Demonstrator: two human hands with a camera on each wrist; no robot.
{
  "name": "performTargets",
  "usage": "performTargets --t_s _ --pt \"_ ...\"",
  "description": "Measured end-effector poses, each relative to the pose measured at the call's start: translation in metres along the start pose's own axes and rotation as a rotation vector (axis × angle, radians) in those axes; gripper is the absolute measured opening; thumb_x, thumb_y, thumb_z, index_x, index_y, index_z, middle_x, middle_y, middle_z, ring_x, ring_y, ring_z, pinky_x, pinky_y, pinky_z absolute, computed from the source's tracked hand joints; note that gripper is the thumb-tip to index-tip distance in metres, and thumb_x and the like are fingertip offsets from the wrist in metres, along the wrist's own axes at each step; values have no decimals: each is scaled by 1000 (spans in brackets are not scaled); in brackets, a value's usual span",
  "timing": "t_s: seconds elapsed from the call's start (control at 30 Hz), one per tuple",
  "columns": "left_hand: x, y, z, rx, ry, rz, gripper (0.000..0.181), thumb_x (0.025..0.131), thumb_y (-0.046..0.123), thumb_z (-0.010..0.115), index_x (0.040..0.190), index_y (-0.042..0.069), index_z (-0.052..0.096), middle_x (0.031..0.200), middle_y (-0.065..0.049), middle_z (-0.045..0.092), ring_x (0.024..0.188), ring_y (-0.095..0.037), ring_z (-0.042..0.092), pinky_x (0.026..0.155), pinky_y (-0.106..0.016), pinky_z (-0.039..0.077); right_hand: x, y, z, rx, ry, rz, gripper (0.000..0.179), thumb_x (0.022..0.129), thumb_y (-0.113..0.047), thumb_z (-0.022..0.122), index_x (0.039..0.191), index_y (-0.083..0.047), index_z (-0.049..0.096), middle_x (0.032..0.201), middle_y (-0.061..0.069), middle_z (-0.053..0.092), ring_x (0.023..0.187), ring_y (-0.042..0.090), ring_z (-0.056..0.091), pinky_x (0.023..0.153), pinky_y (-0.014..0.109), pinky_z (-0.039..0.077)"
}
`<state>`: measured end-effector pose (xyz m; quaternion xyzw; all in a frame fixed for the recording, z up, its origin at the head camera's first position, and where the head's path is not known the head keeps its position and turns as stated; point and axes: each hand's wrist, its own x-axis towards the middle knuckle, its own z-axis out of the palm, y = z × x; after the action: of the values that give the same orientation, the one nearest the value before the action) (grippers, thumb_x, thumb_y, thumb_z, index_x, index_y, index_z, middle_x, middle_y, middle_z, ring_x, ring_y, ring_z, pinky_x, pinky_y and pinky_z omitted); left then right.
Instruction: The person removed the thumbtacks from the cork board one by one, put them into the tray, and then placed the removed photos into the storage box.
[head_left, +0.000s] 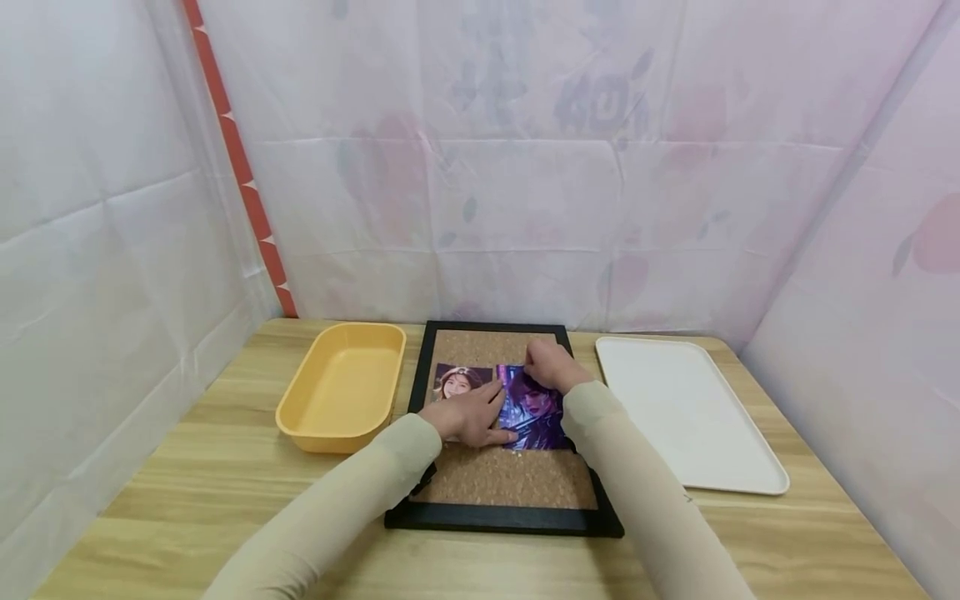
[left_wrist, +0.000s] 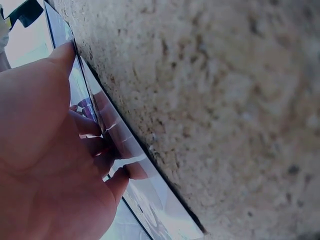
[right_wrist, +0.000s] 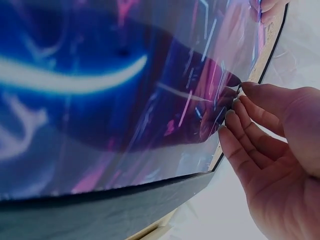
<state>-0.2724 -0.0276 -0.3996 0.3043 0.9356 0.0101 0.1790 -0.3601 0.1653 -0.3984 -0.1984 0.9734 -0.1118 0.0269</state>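
A glossy blue-and-purple illustrated print (head_left: 534, 417) lies flat on a brown cork board (head_left: 510, 483) with a black frame (head_left: 502, 518), on its right half, its longer side seeming to run away from the person, along the board's own length. What matters most is its far edge: the right hand (head_left: 550, 364) is at that edge, between the two far corners, so the body of the print lies toward the person from those fingers, and the right hand is the nearer one to the edge. That hand comes in from the right with the forearm slanting forward and inward, knuckles up. The right wrist view shows its thumb and fingertips brought together in a pinch at the print's margin, around a small dark object (right_wrist: 239, 89) too small to identify. The left hand (head_left: 472, 414) lies palm down with its fingers straight and the thumb spread away from them, reaching rightward across the seam between this print and a second glossy portrait print (head_left: 459, 381) on the left; its thumb tip rests on the near left part of the purple one, seemingly steadying it. A yellow rounded rectangular tray (head_left: 341, 398) stands left of the board and a white shallow tray (head_left: 686, 408) right of it, both on a wood-grained table (head_left: 180, 492).
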Motion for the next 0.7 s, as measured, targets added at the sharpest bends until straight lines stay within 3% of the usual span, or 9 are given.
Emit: performTargets --t_s 0.17,0.3,0.5,0.7 --pt "6 -1 6 8 -30 -24 88 102 65 42 165 10 14 173 -7 4 159 -20 5 126 -37 16 -2 -4 2 -8 -3 14 30 93 -3 65 64 -8 60 60 -1 54 58 16 50 61 34 46" --pt "12 -4 12 2 -29 -39 89 101 66 42 166 12 13 173 -4 2 159 -19 3 127 -37 14 -3 -8 1 -15 -3 28 41 93 -2 64 58 -13 47 54 -4 39 55 16 42 58 32 39" --pt "16 -8 16 -11 -24 -43 90 101 67 42 166 13 12 173 -4 1 159 -18 3 127 -37 14 -3 -10 0 -49 5 21 40 94 -3 65 59 -12 47 57 -2 41 59 18 44 61 33 43" --pt "5 -1 6 -11 -27 -36 89 101 66 44 165 11 15 173 -5 5 159 -19 6 126 -37 16 -1 -10 0 -76 9 15 25 93 -3 65 70 -7 57 68 4 56 68 21 53 70 42 52"
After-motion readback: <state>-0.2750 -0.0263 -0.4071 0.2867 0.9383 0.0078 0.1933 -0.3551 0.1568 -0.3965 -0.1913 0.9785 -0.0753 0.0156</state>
